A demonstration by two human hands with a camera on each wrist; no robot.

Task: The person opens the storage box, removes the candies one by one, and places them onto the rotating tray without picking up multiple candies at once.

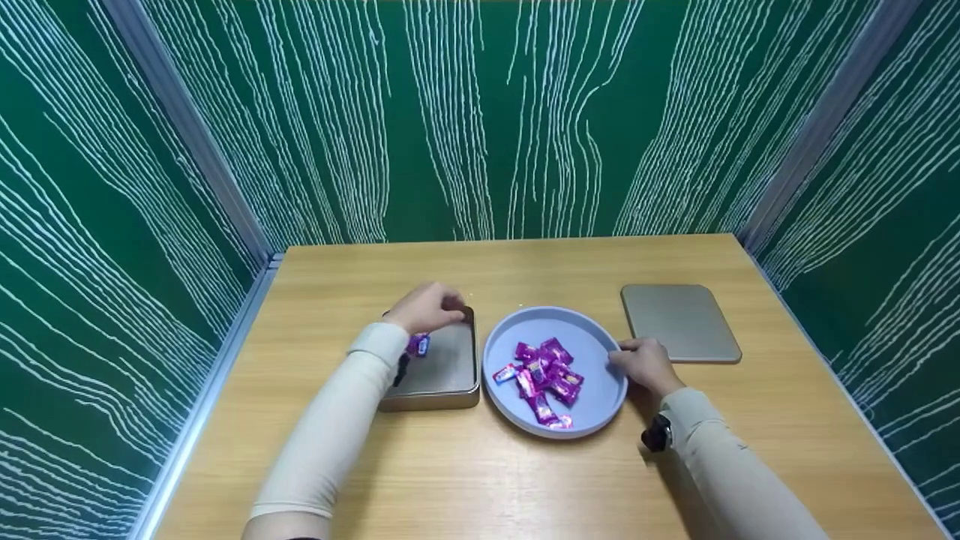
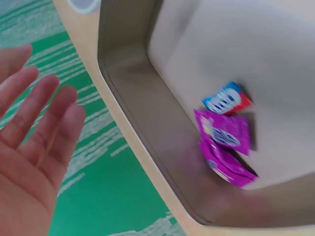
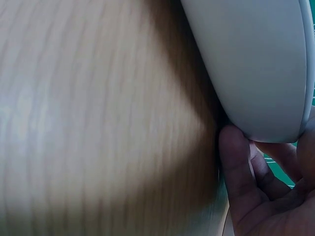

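My left hand (image 1: 427,306) hovers over the far part of a rectangular metal tin (image 1: 442,403), its fingers (image 2: 47,115) loosely extended and nothing between them. Inside the tin, by one wall, lie a blue-and-red wrapped candy (image 2: 227,99) and two purple wrapped candies (image 2: 225,132). Just right of the tin is a round, pale lavender tray (image 1: 600,375) bearing a pile of several purple wrapped candies (image 1: 559,379). My right hand (image 1: 646,364) pinches that tray's right rim, with fingertips (image 3: 234,142) low against its side in the right wrist view.
A flat metal lid (image 1: 679,322) lies on the wooden table (image 1: 487,487) to the right, behind my right hand. Green panels with white wavy lines (image 1: 517,120) stand along the back and sides, framed by metal posts (image 1: 195,120).
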